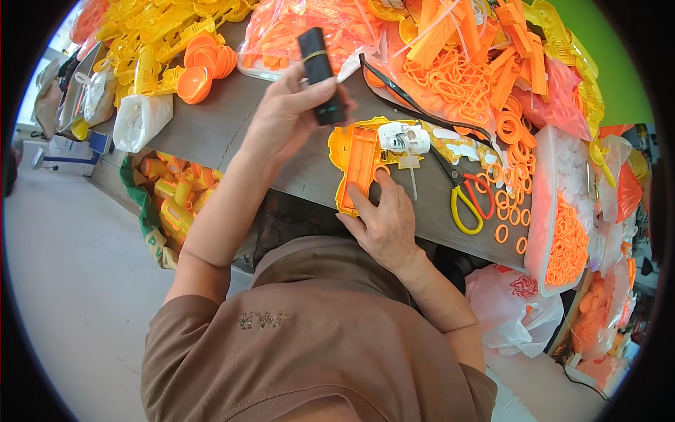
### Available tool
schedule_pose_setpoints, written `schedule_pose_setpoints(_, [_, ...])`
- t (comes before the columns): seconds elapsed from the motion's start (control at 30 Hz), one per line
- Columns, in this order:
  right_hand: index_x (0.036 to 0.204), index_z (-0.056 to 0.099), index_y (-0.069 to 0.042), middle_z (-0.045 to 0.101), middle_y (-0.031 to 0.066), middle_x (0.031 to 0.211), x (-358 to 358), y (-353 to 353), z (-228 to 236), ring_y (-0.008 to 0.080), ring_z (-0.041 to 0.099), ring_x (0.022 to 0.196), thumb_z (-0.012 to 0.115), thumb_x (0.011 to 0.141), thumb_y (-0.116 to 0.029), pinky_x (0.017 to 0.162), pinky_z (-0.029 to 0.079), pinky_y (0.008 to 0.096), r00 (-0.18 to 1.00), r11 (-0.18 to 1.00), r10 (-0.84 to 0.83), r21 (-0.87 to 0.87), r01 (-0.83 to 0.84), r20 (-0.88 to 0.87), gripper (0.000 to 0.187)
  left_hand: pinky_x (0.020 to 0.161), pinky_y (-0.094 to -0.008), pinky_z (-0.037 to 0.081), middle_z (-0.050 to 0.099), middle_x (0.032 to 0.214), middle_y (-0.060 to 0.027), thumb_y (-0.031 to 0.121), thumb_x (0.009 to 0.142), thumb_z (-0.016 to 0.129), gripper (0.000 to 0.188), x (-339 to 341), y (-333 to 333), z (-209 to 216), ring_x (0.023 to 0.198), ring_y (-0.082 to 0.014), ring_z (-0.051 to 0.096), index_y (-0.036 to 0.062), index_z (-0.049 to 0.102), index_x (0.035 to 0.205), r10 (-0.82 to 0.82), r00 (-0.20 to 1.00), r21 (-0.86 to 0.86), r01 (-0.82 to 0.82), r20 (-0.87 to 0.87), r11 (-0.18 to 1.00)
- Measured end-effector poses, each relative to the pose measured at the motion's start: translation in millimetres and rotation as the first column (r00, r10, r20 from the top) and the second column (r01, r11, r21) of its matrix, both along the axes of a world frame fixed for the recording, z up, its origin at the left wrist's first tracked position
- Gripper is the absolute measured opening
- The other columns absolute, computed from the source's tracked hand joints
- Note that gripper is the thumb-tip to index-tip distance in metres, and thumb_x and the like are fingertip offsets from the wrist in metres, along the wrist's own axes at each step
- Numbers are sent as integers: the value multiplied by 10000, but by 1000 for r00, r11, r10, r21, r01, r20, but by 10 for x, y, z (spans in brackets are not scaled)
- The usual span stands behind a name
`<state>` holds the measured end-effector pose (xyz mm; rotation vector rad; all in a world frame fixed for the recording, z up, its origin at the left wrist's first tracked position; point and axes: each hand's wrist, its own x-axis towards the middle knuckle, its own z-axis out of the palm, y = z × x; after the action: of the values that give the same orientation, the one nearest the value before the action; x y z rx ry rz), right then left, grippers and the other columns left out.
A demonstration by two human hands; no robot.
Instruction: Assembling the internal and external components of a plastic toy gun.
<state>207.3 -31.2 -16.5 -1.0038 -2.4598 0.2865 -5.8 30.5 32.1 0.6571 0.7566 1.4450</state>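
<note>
Raised over the table, my left hand [285, 112] is closed around a flat black rectangular block [316, 67] with a thin yellowish band across it; its exact kind does not show. My right hand [389, 224] grips the lower end of a yellow toy housing half [340, 151] lying on the table. Inside the housing is a long orange plastic insert [361, 163], touched by my fingers. Beside my fingertips shows an orange ring [381, 171]. A white mechanism [404, 138] sits at the housing's upper right, with a thin white stem below it.
Scissors [464, 204] with yellow and red handles lie right of the housing, beside scattered orange rings [502, 232]. A clear tub [540, 211] holds small orange loops. Yellow shells [151, 35], orange cups [193, 84] and bagged orange parts [309, 28] crowd the back. A sack [133, 186] stands below left.
</note>
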Motion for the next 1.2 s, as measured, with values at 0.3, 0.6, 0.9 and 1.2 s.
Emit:
schedule_pose_setpoints(0.3, [1075, 622, -54, 455, 244, 1165, 14, 20, 8, 335, 531, 924, 795, 631, -214, 790, 460, 384, 999, 999, 35, -18, -35, -30, 502, 832, -310, 515, 614, 970, -100, -84, 787, 623, 422, 248, 219, -267, 908, -181, 630, -24, 427, 1155, -55, 969, 113, 84, -242, 990])
schedule_pose_setpoints(0.6, [1072, 624, -60, 457, 244, 1154, 21, 27, -4, 335, 531, 921, 792, 634, -220, 782, 462, 386, 999, 999, 34, -4, -34, -37, 496, 845, -289, 499, 587, 1005, -70, -75, 789, 643, 429, 303, 154, -271, 906, -127, 600, -4, 420, 1149, 48, 874, 204, 59, -483, 977])
schedule_pose_setpoints(0.9, [1086, 610, -64, 455, 239, 1133, 38, 44, 21, 328, 526, 889, 781, 649, -226, 756, 461, 381, 997, 997, 68, -23, -69, -39, 496, 763, -289, 526, 592, 946, -77, -51, 809, 635, 416, 269, 71, -314, 859, -122, 606, -24, 404, 1154, 187, 645, 391, 188, -741, 901])
schedule_pose_setpoints(1.2, [1104, 597, -69, 450, 228, 1122, 33, 33, -15, 296, 521, 821, 767, 667, -222, 701, 458, 360, 995, 997, 66, -25, -68, -69, 493, 809, -289, 521, 578, 1006, -88, -91, 799, 627, 453, 296, 48, -356, 922, -144, 603, -13, 401, 1184, 106, 790, 285, 90, -604, 954])
